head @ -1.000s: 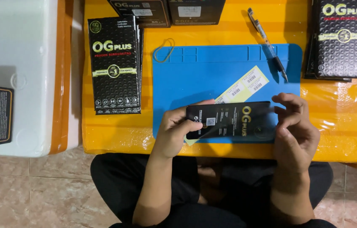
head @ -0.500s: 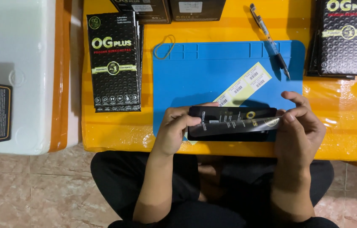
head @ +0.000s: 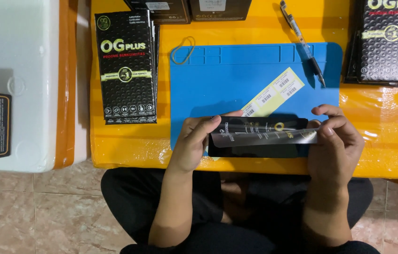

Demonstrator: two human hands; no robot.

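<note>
Both hands on one flat black sleeve pack, held over the near edge of the blue mat (head: 236, 75).

Left hand (head: 194, 141) pinches the black pack (head: 260, 136) at its left end, right hand (head: 335, 146) grips the right end, fingers closed on it. Best bet imo: keep it level, thumbs on the edges, don't bend it. Can't tell what's inside or if the flap's open, and the yellow label strip (head: 274, 91) is half tucked behind it.

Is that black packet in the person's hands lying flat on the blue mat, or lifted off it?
Lifted and tilted. Both hands, left and right, hold the black packet by its ends, edge toward the camera, above the blue mat.
</note>
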